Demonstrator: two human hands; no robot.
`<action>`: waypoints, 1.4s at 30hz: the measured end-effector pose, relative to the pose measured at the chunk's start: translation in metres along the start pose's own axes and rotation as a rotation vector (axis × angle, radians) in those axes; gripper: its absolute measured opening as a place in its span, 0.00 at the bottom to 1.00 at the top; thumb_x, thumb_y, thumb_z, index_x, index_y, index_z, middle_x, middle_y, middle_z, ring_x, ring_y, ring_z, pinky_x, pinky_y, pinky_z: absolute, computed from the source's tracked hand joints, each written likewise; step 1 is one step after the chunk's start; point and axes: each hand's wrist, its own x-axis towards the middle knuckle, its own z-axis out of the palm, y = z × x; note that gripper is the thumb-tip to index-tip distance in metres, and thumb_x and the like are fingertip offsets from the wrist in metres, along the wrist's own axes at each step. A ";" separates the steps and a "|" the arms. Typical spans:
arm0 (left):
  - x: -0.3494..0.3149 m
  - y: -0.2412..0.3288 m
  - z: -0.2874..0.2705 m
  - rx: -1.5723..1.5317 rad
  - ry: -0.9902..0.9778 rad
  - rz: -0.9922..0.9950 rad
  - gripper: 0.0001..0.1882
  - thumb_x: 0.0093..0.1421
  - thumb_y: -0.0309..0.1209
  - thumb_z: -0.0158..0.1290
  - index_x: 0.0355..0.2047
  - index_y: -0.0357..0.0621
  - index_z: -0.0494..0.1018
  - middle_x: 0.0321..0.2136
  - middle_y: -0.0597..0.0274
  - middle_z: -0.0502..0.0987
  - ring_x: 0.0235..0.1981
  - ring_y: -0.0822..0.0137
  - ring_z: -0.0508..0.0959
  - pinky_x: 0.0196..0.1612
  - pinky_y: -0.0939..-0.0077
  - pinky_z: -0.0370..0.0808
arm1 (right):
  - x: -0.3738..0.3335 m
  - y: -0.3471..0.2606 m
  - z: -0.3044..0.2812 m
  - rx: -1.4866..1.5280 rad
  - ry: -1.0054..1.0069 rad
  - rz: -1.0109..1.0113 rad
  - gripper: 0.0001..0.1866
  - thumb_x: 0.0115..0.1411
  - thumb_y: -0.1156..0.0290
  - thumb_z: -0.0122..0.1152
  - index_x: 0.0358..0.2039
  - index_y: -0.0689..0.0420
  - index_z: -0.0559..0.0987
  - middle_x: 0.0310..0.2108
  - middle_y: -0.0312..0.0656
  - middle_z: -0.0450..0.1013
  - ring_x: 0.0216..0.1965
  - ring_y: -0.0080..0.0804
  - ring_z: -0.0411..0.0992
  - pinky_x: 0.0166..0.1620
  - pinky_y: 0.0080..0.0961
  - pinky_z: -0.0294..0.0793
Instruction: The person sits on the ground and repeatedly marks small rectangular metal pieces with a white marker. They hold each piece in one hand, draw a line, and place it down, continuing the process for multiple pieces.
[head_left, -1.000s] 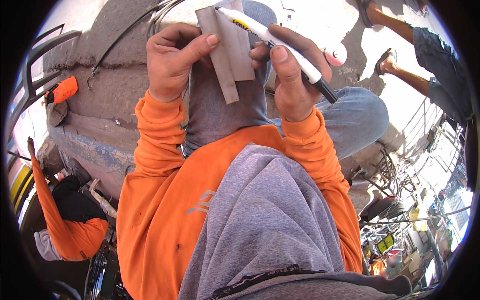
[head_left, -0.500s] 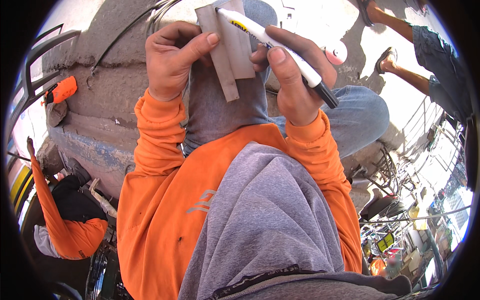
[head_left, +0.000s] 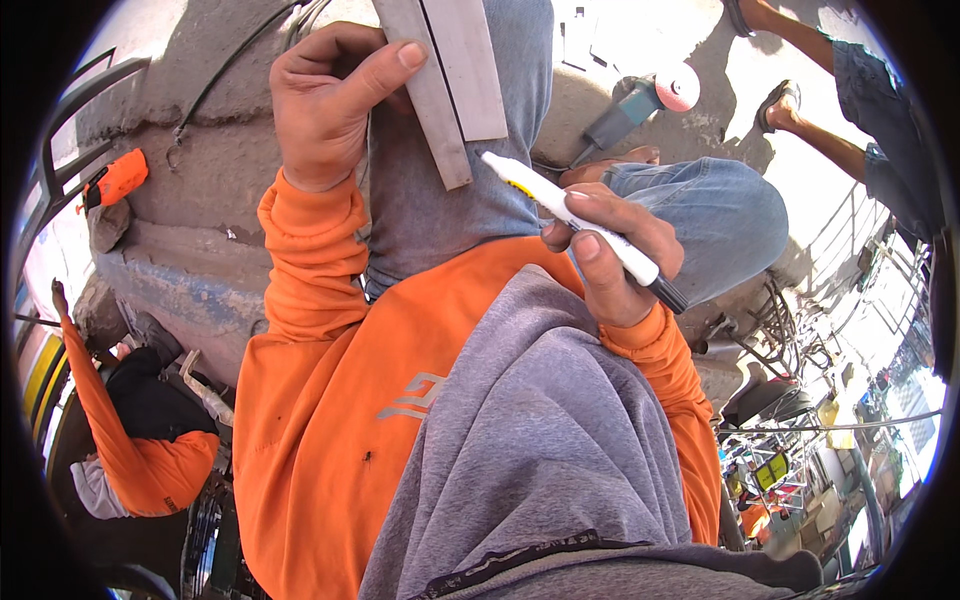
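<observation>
While the right hand clamps the white marker between thumb and fingers: tip up-left near the grey strip, long axis diagonal.
Left hand: pinching the strip.
Grey strip: above the jeans, long axis steep, lower end slanting right.

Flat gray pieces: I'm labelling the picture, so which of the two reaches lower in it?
The left piece, with the thumb of the left hand on it; its lower end extends past that of the right piece.
</observation>
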 end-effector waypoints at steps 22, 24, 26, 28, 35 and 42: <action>0.001 0.004 0.001 0.003 -0.011 -0.038 0.08 0.55 0.27 0.64 0.27 0.35 0.77 0.21 0.61 0.79 0.19 0.76 0.77 0.24 0.85 0.70 | 0.074 0.010 0.030 0.023 -0.008 -0.129 0.18 0.62 0.68 0.58 0.47 0.69 0.75 0.31 0.48 0.79 0.34 0.31 0.77 0.41 0.25 0.77; 0.001 0.004 0.001 -0.003 -0.015 -0.036 0.08 0.55 0.27 0.64 0.28 0.35 0.77 0.21 0.61 0.79 0.19 0.76 0.77 0.24 0.85 0.71 | 0.073 0.010 0.028 -0.021 -0.017 -0.117 0.18 0.62 0.68 0.58 0.48 0.69 0.75 0.31 0.48 0.79 0.34 0.31 0.77 0.41 0.25 0.77; 0.001 0.004 0.001 -0.014 -0.026 -0.022 0.08 0.55 0.27 0.64 0.28 0.35 0.77 0.21 0.61 0.79 0.19 0.75 0.77 0.24 0.85 0.71 | 0.072 0.008 0.026 -0.064 -0.034 -0.095 0.18 0.62 0.68 0.58 0.48 0.69 0.75 0.31 0.48 0.78 0.34 0.31 0.77 0.42 0.25 0.77; 0.001 0.004 0.000 0.007 -0.020 -0.022 0.08 0.55 0.27 0.64 0.27 0.35 0.77 0.21 0.61 0.79 0.19 0.75 0.77 0.24 0.85 0.71 | 0.067 0.003 0.021 -0.105 -0.056 -0.057 0.19 0.62 0.68 0.59 0.48 0.69 0.75 0.31 0.48 0.78 0.34 0.31 0.78 0.42 0.25 0.77; 0.002 0.005 -0.002 0.010 -0.027 0.015 0.08 0.55 0.27 0.64 0.27 0.35 0.77 0.21 0.61 0.79 0.19 0.76 0.76 0.24 0.86 0.70 | 0.024 -0.004 -0.002 -0.206 -0.199 0.067 0.17 0.61 0.68 0.60 0.46 0.68 0.77 0.33 0.50 0.78 0.35 0.33 0.79 0.39 0.24 0.77; 0.000 0.004 0.002 -0.031 0.029 -0.035 0.08 0.55 0.27 0.63 0.27 0.35 0.77 0.21 0.61 0.79 0.20 0.76 0.76 0.24 0.85 0.70 | 0.002 -0.003 -0.013 -0.022 -0.036 0.009 0.17 0.60 0.67 0.62 0.46 0.64 0.77 0.34 0.48 0.79 0.36 0.32 0.78 0.40 0.26 0.77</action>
